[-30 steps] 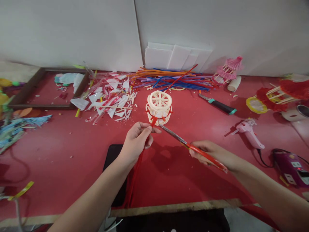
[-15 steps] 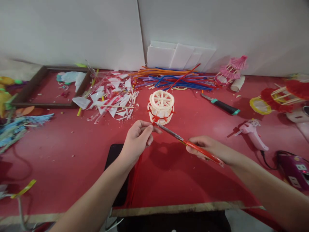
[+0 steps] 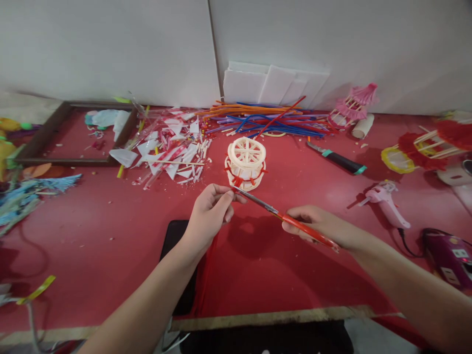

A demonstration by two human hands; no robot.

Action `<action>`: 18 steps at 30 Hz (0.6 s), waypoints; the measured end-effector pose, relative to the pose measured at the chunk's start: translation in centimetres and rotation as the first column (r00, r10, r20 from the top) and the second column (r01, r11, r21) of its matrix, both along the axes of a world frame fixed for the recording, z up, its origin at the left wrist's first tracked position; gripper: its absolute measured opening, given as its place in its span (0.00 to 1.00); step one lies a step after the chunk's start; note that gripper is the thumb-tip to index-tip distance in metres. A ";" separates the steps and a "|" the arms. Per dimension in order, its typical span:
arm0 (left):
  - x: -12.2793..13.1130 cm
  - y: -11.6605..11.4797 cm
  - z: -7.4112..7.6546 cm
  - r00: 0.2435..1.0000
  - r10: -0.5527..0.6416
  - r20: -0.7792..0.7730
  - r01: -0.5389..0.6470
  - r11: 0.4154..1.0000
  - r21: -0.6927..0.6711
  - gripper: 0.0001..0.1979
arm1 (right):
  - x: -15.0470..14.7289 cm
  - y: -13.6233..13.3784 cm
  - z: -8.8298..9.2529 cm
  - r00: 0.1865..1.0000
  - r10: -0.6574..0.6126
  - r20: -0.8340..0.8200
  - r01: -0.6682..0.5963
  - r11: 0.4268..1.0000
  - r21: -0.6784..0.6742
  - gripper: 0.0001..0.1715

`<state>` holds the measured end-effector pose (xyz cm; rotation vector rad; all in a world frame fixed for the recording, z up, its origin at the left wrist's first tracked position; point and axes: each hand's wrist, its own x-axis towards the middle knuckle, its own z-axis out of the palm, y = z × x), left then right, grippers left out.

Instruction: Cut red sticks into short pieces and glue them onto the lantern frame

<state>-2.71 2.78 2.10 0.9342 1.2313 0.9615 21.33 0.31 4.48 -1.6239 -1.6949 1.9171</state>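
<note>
Head camera shows, at left, the left hand [image 3: 213,209] pinching a red strip [image 3: 210,255] that trails below it. Just beyond stands a cream round frame [image 3: 246,156] on the red table [image 3: 129,255]. Next come scissors [image 3: 280,216], tips close to the left hand, handles gripped by the right hand [image 3: 314,220].

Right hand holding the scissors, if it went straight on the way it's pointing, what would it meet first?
Likely the left hand, at its fingertips: the scissors in the right hand point straight there, though depth between blade tips and fingers is unclear.
</note>
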 end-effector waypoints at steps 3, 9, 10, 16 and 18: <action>0.0 0.0 -0.1 1.000 0.001 -0.002 -0.001 1.000 0.004 0.06 | 0.0 0.0 0.1 1.000 0.013 0.022 -0.013 1.000 0.026 0.25; 0.0 0.1 -0.1 1.000 0.008 -0.002 -0.008 1.000 0.005 0.06 | 0.0 -0.1 -0.5 1.000 0.014 0.024 -0.015 0.999 0.047 0.25; 0.0 0.1 -0.1 1.000 0.009 -0.003 -0.009 1.000 0.004 0.06 | -0.1 -0.2 -0.5 1.000 0.007 0.019 -0.008 0.999 0.046 0.26; 0.0 0.1 0.1 1.000 0.016 -0.003 -0.016 1.000 -0.004 0.07 | -0.4 -0.5 -0.5 0.999 -0.035 -0.004 0.035 0.999 0.013 0.28; 0.0 0.2 0.0 1.000 0.017 -0.001 -0.017 1.000 -0.007 0.07 | -0.5 -0.6 -0.6 0.999 -0.040 0.006 0.040 0.999 0.014 0.28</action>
